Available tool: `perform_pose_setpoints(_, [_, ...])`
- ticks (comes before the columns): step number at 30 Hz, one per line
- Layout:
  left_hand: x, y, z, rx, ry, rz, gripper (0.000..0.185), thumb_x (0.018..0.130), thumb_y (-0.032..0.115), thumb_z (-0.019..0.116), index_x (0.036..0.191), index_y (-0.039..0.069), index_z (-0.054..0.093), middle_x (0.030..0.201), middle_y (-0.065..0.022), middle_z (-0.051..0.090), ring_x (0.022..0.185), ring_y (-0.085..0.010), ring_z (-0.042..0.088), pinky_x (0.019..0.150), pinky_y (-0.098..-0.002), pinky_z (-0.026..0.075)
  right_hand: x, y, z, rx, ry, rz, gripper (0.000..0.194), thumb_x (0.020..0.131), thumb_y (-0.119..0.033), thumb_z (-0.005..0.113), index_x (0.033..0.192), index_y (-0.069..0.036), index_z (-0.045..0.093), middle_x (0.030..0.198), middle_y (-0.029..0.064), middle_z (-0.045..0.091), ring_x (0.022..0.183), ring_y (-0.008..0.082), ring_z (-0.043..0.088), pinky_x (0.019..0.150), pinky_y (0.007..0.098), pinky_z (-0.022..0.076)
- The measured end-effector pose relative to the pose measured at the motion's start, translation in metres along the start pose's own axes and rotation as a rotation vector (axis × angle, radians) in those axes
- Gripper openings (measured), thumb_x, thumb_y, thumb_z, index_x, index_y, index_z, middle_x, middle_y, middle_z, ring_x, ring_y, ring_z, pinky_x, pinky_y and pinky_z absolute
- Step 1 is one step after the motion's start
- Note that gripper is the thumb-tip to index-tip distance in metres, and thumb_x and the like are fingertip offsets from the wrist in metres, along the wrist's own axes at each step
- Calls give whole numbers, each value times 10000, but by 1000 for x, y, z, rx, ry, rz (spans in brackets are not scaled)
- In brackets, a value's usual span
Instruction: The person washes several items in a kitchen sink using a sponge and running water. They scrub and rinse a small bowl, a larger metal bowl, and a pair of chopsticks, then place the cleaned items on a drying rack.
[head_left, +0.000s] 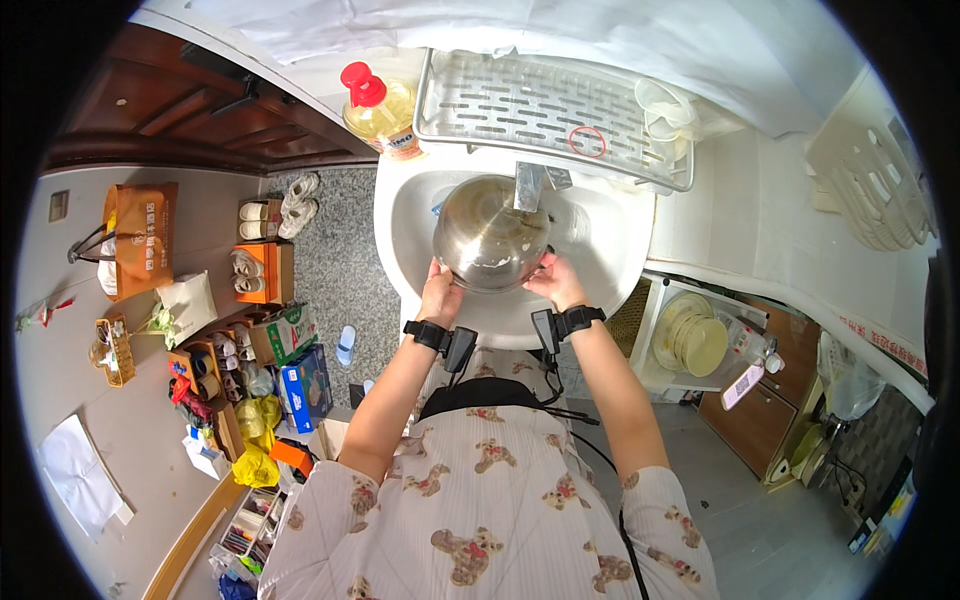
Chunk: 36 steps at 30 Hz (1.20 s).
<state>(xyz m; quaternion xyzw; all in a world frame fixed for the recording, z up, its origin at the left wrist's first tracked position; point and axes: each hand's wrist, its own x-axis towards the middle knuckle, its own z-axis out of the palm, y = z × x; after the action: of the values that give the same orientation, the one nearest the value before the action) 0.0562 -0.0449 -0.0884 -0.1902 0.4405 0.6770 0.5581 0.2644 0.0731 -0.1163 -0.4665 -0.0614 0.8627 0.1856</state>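
Note:
A round stainless steel bowl or pan (491, 240) is in the white washbasin (630, 225), partly beneath the metal tap (528, 187). My left hand (441, 292) grips its near left rim. At its near right edge, my right hand (553, 279) holds the rim, with a small dark part showing beside the fingers. Pale residue marks the metal surface. A bit of something blue shows at the basin's left, behind the bowl. Whether water runs from the tap cannot be told.
Behind the basin stands a dish rack (540, 112) with a red band (587, 141) and a translucent white item. A red-capped oil bottle (382, 112) is at the back left. Stacked plates (690, 337) sit on a shelf at right, below basin level.

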Motion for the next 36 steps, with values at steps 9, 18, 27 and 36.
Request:
perform_pose_setpoints(9, [16, 20, -8, 192, -77, -224, 341, 975, 5, 388, 1310, 56, 421, 1220, -117, 519, 1109, -258, 531, 1030, -459, 427, 6, -3, -7, 129, 177, 89, 202, 895, -66, 423, 993, 22, 577, 956, 188, 629, 944, 306, 626, 832, 462, 519])
perform_pose_setpoints(18, [49, 62, 36, 433, -84, -577, 402, 1036, 191, 321, 1400, 20, 329, 1404, -223, 309, 1301, -447, 360, 1024, -611, 412, 17, -32, -21, 291, 212, 21, 295, 946, -4, 381, 1192, -136, 476, 1153, 115, 595, 1072, 312, 583, 934, 552, 468])
perform_pose_setpoints(27, [50, 42, 35, 316, 47, -612, 384, 1027, 162, 335, 1357, -34, 352, 1370, -196, 393, 1263, -392, 429, 1026, -576, 425, 23, -51, -21, 239, 213, 32, 321, 964, 14, 397, 1230, -149, 473, 1200, 85, 582, 1115, 259, 569, 969, 502, 463])
perform_pose_setpoints(36, [45, 49, 28, 243, -11, -567, 575, 1015, 372, 375, 1397, -50, 298, 1401, -236, 327, 1297, -397, 363, 1032, -643, 348, 26, -64, -9, 126, 147, 108, 281, 992, -21, 404, 1207, -170, 508, 1166, 58, 589, 1065, 226, 588, 940, 467, 484])
